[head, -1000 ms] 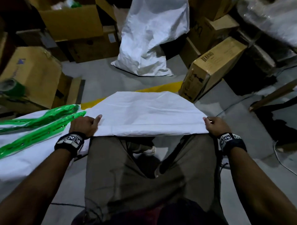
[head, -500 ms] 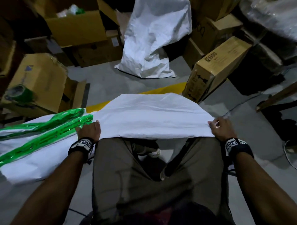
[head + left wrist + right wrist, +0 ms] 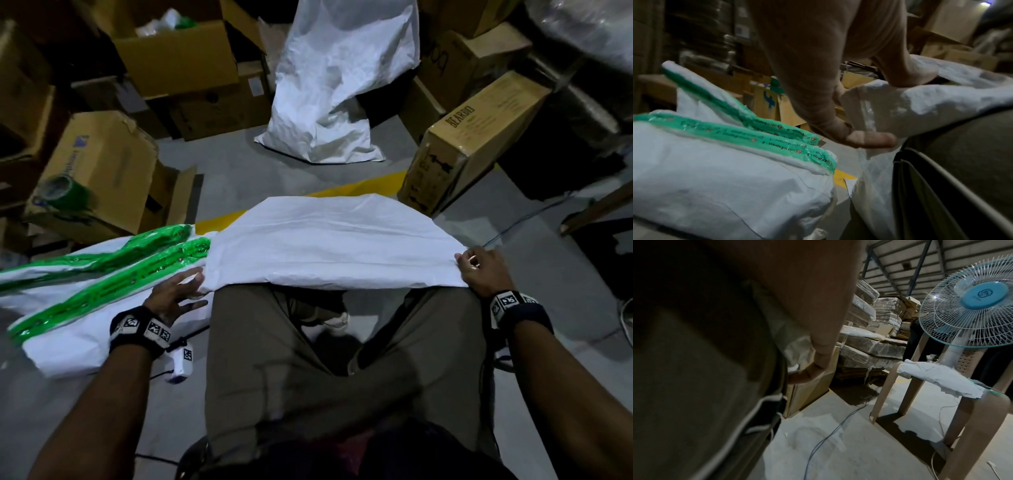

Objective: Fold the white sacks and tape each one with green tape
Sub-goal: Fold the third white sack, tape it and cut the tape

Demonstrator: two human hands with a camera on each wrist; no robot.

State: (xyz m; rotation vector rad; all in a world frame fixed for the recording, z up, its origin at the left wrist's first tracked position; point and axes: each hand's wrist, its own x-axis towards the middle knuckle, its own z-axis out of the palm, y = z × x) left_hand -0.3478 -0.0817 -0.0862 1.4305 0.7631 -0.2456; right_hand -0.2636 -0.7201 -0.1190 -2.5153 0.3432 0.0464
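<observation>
Seated, looking down at two knees in brown trousers (image 3: 308,359). Across the knees, a folded white sack (image 3: 329,246), flat and wide, near edge hanging just over the lap.

Right hand (image 3: 484,270) at the sack's right near corner, fingers curled, pinching the edge. In the right wrist view, only the thumb side showing beside the trouser leg, with a bit of white sack past it.

Left hand (image 3: 174,294) at the sack's left near corner, fingers spread and straight, tips touching the sack's edge, not gripping. In the left wrist view, fingertips (image 3: 869,139) resting against the white fold.

Just to the left, a pile of taped sacks (image 3: 82,322) on the floor, with two long strips of shiny green tape (image 3: 113,291) across the top.

Further left, a green tape roll (image 3: 63,195) sitting on a cardboard box (image 3: 102,171).

Ahead on the grey floor, a yellow line (image 3: 359,186) and a big crumpled white bag (image 3: 332,89) leaning up against boxes. To the right, a long box marked BEARDO (image 3: 476,140).

Off to the right side, a blue and white fan (image 3: 972,303) behind a plastic chair (image 3: 941,386).
</observation>
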